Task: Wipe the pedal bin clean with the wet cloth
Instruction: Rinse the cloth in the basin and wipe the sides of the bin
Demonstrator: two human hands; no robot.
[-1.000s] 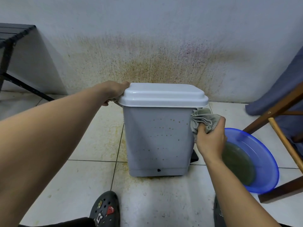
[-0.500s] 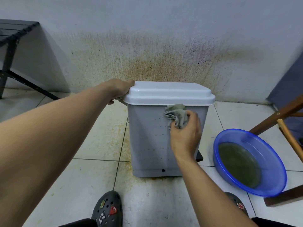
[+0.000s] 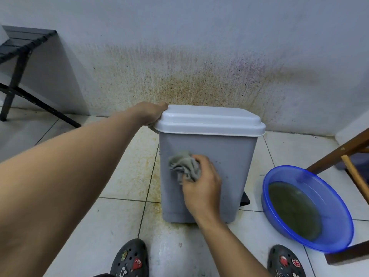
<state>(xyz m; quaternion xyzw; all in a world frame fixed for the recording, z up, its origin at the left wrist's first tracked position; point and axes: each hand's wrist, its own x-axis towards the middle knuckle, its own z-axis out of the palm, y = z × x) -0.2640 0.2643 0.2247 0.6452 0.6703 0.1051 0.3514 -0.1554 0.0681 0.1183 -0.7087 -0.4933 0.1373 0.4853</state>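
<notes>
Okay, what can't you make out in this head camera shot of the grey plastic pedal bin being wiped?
Head view:
- Left hand: fingers hidden behind the white lid corner.
- Black pedal: only a corner shows past the grey plastic pedal bin.
- Bin wall under the crumpled grey cloth and right hand: covered.
- Blue plastic basin bottom: hidden by murky water.

I think I am at home, in a wash corner. The floor (image 3: 111,226) has white tiles with yellow stains. The wall (image 3: 199,56) is splashed brown. A blue basin (image 3: 323,188) holds dirty water, and I wear clogs (image 3: 130,258).
</notes>
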